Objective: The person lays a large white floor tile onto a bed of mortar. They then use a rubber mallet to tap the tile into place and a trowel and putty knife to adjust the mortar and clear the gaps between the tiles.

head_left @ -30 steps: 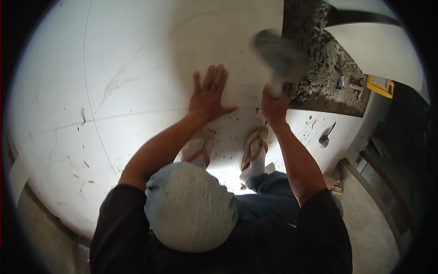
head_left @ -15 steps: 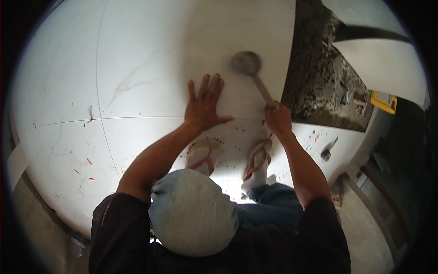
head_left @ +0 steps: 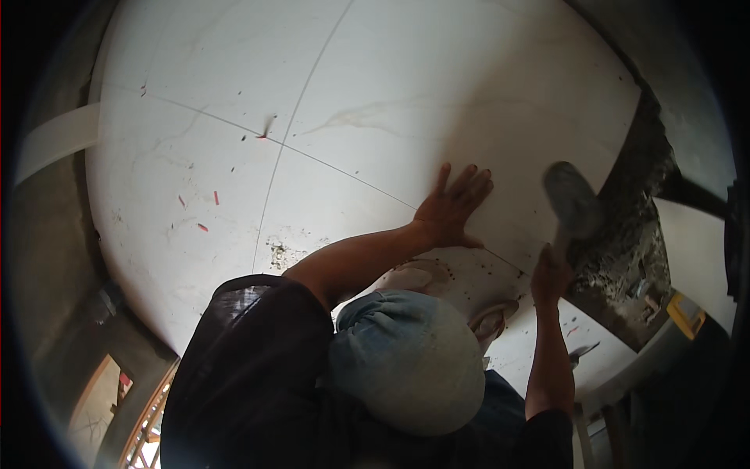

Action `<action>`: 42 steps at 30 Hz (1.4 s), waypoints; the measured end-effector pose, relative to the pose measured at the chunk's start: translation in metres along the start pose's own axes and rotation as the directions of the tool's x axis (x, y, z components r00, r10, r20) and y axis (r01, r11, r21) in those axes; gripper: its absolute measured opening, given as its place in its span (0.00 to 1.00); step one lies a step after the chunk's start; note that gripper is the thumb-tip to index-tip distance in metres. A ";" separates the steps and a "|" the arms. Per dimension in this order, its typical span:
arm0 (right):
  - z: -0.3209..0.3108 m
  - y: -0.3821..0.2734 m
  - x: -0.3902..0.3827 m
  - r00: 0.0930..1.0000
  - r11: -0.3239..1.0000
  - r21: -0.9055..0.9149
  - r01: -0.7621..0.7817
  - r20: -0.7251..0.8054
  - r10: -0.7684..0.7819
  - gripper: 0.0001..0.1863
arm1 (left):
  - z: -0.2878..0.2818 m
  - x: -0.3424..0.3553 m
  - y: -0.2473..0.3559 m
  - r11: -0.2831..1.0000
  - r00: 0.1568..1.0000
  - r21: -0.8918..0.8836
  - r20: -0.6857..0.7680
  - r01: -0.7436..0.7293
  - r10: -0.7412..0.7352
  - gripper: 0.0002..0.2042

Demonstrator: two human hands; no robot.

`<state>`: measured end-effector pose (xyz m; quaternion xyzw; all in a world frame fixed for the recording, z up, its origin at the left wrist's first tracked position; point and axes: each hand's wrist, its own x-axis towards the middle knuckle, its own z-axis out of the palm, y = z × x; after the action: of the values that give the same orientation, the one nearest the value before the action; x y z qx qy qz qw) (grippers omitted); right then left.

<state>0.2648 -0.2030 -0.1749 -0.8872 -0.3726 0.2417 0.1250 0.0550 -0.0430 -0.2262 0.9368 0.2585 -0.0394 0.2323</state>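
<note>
My left hand [head_left: 455, 205] lies flat with fingers spread on a large white marbled floor tile [head_left: 516, 109], just beyond a grout joint. To its right, my right hand [head_left: 551, 275] is wrapped round the handle of a mallet. The dark, rounded mallet head [head_left: 574, 199] is blurred and shows over the tile's right part, near its edge. Whether it touches the tile, I cannot tell. A bent knee in faded jeans [head_left: 410, 363] hides part of the floor between my arms, and a sandal [head_left: 494, 316] shows beyond it.
Right of the tile runs a strip of rough, dark mortar bed [head_left: 625, 258], with another pale slab [head_left: 695, 238] beyond it. A yellow tool [head_left: 686, 316] sits at its near end. A trowel-like tool [head_left: 582, 353] lies on the near tile. Red bits [head_left: 216, 198] and crumbs dot the left tiles.
The view has swung, so the tile joints now run slanted. The mallet has moved further right from my left hand, toward the tile's edge. My left hand stays spread on the tile.
</note>
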 end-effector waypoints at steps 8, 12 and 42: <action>-0.005 -0.014 0.004 0.993 0.994 0.113 -0.005 -0.120 0.019 0.15 | -0.012 -0.011 -0.014 1.000 0.999 -0.009 -0.021 0.028 -0.028 0.55; -0.007 -0.018 0.002 0.991 0.988 0.151 -0.035 -0.124 0.054 0.17 | -0.011 -0.018 -0.017 0.998 0.997 -0.032 -0.061 0.055 -0.056 0.55; -0.035 0.016 0.023 0.981 0.960 0.264 -0.096 -0.138 0.136 0.10 | -0.004 0.030 0.024 0.990 0.979 0.020 0.150 -0.140 0.135 0.59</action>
<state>0.3068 -0.1991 -0.1588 -0.9000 -0.2747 0.2251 0.2529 0.0925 -0.0455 -0.2182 0.9504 0.1745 -0.0967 0.2385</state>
